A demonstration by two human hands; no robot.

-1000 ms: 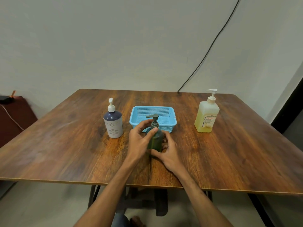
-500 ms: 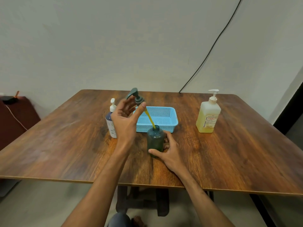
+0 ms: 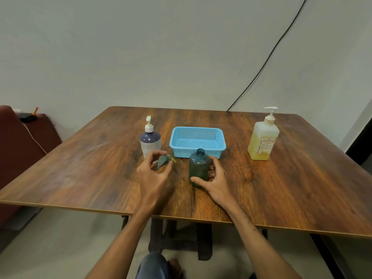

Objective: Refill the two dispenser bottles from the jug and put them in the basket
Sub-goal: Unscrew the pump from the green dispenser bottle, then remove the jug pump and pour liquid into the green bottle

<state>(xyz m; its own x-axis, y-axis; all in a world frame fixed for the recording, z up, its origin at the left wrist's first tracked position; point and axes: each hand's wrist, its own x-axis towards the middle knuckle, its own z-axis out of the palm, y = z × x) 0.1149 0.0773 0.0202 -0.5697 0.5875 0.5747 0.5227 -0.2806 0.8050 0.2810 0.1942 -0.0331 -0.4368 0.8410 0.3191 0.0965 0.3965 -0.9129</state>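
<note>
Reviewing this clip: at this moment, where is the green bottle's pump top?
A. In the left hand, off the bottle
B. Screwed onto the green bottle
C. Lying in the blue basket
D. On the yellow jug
A. The pump top sits in the left hand, beside the green bottle, whose neck is open while the right hand steadies it.
</note>
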